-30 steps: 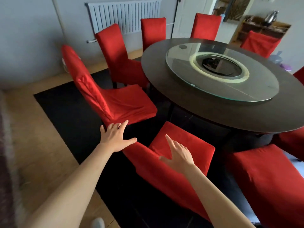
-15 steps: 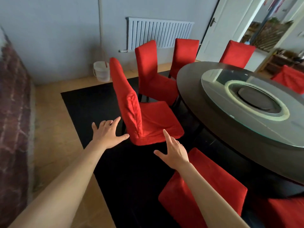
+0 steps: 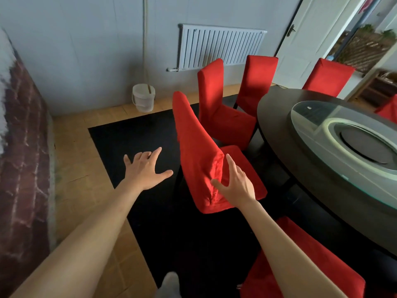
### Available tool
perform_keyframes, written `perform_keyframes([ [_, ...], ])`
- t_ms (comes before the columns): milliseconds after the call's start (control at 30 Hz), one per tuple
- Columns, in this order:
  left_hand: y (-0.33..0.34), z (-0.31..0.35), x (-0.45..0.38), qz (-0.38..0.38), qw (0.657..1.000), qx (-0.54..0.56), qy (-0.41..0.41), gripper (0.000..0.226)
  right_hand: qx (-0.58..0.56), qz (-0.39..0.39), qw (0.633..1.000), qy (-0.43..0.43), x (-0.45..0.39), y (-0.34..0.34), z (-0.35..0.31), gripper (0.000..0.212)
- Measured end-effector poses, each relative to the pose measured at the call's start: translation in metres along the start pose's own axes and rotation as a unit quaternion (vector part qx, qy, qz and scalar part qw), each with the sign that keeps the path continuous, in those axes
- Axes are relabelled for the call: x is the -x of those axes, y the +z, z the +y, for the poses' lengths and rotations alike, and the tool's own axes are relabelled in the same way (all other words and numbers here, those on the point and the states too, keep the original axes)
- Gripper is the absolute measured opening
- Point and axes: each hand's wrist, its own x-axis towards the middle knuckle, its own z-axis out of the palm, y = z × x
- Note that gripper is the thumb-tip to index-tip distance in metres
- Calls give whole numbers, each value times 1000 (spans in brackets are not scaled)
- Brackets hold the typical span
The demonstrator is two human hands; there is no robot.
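Note:
A chair in a red cloth cover stands on the black rug, pulled out from the round dark table, its back towards me. My left hand hovers with spread fingers just left of the chair's back, apart from it. My right hand reaches out with straight fingers in front of the chair's back and seat; I cannot tell whether it touches the cloth. Neither hand holds anything.
Another red chair sits tucked at the table near my right arm, and several more ring the table. A glass turntable lies on it. A white bucket stands by the wall under a radiator. A brick-patterned wall is left.
My view swung left from the near tucked-in chair to the pulled-out one. Both open hands moved forward and now flank that chair's back.

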Motion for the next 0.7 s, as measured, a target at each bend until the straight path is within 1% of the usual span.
perform_keyframes([
  [167, -9, -7, -85, 8, 999, -20, 36, 93, 12, -3, 1000, 5, -74, 4, -24, 96],
  [267, -25, -1, -142, 12, 997, -26, 66, 92, 29, -6, 1000, 8, -118, 3, -29, 97],
  [333, -36, 7, -173, 6, 995, -33, 95, 92, 33, -26, 999, 29, -145, 3, -32, 98],
  [433, -38, 17, -213, 19, 990, -24, 136, 92, 34, -42, 997, 48, -174, 12, -38, 99],
  [533, -33, 16, -244, -2, 985, -20, 170, 88, 41, -55, 995, 71, -192, 21, -40, 99],
  [600, -32, 15, -270, 2, 983, -10, 183, 87, 47, -60, 993, 89, -200, 24, -42, 100],
  [700, -37, 14, -315, -3, 978, -27, 207, 86, 55, -53, 987, 138, -215, 23, -43, 102],
])
